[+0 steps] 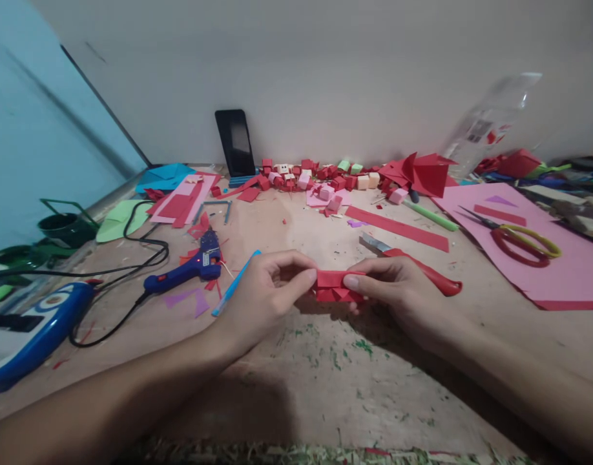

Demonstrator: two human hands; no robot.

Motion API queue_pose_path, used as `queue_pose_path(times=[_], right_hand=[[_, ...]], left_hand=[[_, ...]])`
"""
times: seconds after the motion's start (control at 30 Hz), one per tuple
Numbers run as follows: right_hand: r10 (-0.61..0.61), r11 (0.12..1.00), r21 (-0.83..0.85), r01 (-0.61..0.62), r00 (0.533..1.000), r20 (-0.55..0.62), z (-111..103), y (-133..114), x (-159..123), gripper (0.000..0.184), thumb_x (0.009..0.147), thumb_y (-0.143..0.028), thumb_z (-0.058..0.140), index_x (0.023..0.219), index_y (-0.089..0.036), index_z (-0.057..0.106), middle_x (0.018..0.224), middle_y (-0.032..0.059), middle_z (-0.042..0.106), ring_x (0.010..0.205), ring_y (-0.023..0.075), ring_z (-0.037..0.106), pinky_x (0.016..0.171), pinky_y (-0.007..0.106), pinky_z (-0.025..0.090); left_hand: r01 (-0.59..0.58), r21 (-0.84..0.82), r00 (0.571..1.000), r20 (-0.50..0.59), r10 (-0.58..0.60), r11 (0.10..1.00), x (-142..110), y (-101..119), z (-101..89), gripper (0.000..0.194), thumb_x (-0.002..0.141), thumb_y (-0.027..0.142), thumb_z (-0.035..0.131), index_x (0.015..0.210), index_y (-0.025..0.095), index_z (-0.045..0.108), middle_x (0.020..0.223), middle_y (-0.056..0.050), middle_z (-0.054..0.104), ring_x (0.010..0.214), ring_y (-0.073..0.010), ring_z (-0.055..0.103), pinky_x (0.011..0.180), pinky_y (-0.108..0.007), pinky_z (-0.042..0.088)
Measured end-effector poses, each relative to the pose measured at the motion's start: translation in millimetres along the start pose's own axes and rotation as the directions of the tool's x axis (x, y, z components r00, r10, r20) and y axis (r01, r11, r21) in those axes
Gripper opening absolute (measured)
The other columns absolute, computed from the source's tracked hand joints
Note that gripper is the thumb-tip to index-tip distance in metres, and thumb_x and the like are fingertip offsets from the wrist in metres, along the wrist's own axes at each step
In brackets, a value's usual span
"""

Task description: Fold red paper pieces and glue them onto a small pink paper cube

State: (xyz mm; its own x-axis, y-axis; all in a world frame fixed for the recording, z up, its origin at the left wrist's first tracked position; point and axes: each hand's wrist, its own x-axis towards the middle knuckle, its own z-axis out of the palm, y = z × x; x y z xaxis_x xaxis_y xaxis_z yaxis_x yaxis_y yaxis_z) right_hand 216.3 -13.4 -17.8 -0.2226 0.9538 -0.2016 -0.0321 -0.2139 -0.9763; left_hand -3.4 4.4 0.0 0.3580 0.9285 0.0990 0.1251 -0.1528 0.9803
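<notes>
Between the hands (272, 287): red paper (330, 279), seemingly folded.

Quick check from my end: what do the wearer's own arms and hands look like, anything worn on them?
The ungloved left hand and ungloved right hand show no rings. The bare left forearm and bare right forearm show no sleeve, watch, bracelet or marking in view.

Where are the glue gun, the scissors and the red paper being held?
Glue gun (184, 274): head view, on its handle.
Scissors (499, 228): head view, where blades meet handles.
Held red paper (331, 279): head view, upper flap.
</notes>
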Motion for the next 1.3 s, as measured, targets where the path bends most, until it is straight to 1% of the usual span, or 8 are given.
queue_pose_path(times=[0.13,0.2,0.5,0.87,1.03,1.1,1.2,1.3], right_hand=[[0.006,1.000,0.004,-0.006,1.000,-0.013,-0.5,0.8,0.9,0.027,0.080,-0.046,0.089,0.078,-0.019,0.083,0.065,0.0032,0.076,0.057,0.0124,0.063,0.056,0.024,0.047],[0.005,1.000,0.005,-0.005,1.000,-0.012,1.4,-1.1,0.8,0.028,0.080,-0.046,0.089,0.077,-0.018,0.083,0.065,0.0036,0.075,0.058,0.0133,0.064,0.057,0.025,0.049],[-0.006,1.000,0.012,0.006,1.000,-0.008,2.9,-2.6,0.0,0.030,0.085,-0.048,0.084,0.077,-0.020,0.081,0.074,0.0053,0.078,0.067,0.0176,0.073,0.064,0.028,0.058],[-0.003,1.000,-0.010,0.002,0.999,-0.037,6.5,-6.5,-1.5,0.034,0.083,-0.048,0.085,0.071,-0.018,0.079,0.062,0.0026,0.074,0.054,0.0122,0.062,0.054,0.025,0.047],[-0.002,0.999,-0.046,-0.001,0.999,-0.049,5.3,-6.8,-0.9,0.035,0.081,-0.051,0.085,0.071,-0.018,0.079,0.064,0.0040,0.074,0.056,0.0142,0.063,0.056,0.027,0.048],[-0.049,0.993,-0.112,0.043,0.997,-0.056,4.4,-7.5,-0.3,0.032,0.081,-0.050,0.084,0.073,-0.019,0.080,0.067,0.0038,0.075,0.059,0.0157,0.065,0.058,0.028,0.049],[-0.147,0.962,-0.237,0.136,0.989,-0.028,5.1,-10.5,-1.0,0.020,0.083,-0.041,0.082,0.080,-0.022,0.083,0.075,0.0040,0.078,0.068,0.0188,0.069,0.063,0.030,0.052],[-0.233,0.924,-0.295,0.242,0.970,0.064,8.6,-14.3,-3.8,0.009,0.083,-0.032,0.080,0.085,-0.023,0.084,0.087,0.0062,0.082,0.080,0.0235,0.074,0.073,0.035,0.058]], left_hand=[[0.069,0.022,0.987,0.146,-0.071,0.997,0.4,-2.4,0.8,0.036,0.094,0.042,0.062,0.073,0.014,0.070,0.067,-0.001,0.063,0.065,-0.0134,0.056,0.064,-0.026,0.043],[0.095,0.030,0.981,0.168,-0.099,0.995,0.3,-3.3,1.8,0.037,0.095,0.043,0.061,0.073,0.014,0.069,0.065,-0.001,0.063,0.063,-0.0140,0.057,0.062,-0.027,0.043],[0.050,0.114,0.994,0.092,-0.060,0.992,2.6,-3.6,1.8,0.033,0.098,0.035,0.060,0.073,0.015,0.069,0.065,0.000,0.065,0.063,-0.0131,0.059,0.063,-0.026,0.044],[0.086,0.089,0.992,0.082,-0.093,0.992,3.7,-6.9,1.1,0.029,0.096,0.033,0.064,0.074,0.015,0.071,0.065,0.000,0.069,0.061,-0.0122,0.062,0.063,-0.024,0.047],[0.068,0.132,0.994,0.077,-0.079,0.989,3.1,-5.2,1.6,0.030,0.096,0.033,0.063,0.073,0.015,0.071,0.064,0.000,0.069,0.062,-0.0131,0.062,0.062,-0.024,0.047],[0.028,0.193,0.995,0.084,-0.045,0.981,1.2,-3.9,1.8,0.030,0.097,0.032,0.062,0.074,0.016,0.071,0.066,0.000,0.069,0.062,-0.0136,0.062,0.062,-0.024,0.046],[-0.108,0.335,0.988,0.144,0.063,0.936,-2.8,-2.4,2.3,0.027,0.099,0.028,0.059,0.082,0.016,0.075,0.073,-0.002,0.074,0.067,-0.0144,0.064,0.064,-0.025,0.046],[-0.320,0.483,0.941,0.261,0.214,0.815,-6.4,-2.5,2.9,0.025,0.101,0.022,0.056,0.090,0.015,0.077,0.082,-0.005,0.077,0.072,-0.0163,0.067,0.071,-0.027,0.047]])
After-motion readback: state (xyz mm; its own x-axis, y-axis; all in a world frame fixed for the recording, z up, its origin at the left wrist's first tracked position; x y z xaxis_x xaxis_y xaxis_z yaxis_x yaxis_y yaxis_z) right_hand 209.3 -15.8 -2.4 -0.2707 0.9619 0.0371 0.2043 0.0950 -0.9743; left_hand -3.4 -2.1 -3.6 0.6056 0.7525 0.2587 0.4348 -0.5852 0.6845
